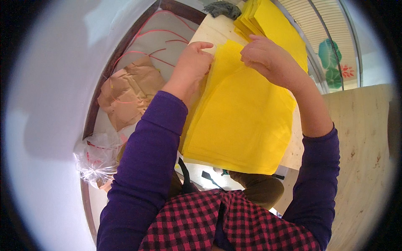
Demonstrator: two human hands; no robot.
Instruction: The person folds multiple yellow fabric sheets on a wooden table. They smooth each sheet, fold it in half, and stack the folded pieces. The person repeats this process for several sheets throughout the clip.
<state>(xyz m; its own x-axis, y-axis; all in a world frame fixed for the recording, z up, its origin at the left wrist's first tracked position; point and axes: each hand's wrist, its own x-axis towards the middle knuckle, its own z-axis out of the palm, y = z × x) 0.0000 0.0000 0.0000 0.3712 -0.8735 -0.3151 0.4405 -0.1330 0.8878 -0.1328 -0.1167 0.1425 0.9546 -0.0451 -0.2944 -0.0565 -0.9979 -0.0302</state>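
A stack of thin yellow sheets, which look like felt or cloth, lies in front of me with its near edge toward my lap. Beside the stack's far left corner is my left hand, its index finger stretched to the right and a gap between it and the thumb. My right hand bends over the far part of the stack, fingers curled down at the top sheet. A faint crease runs across that sheet toward these fingers; the fingertips are partly hidden.
More yellow sheets lie at the far right, beside a dark grey cloth. At left are crumpled brown paper, red cords and a clear plastic bag. A wooden board stands at right, below a metal-framed patterned panel.
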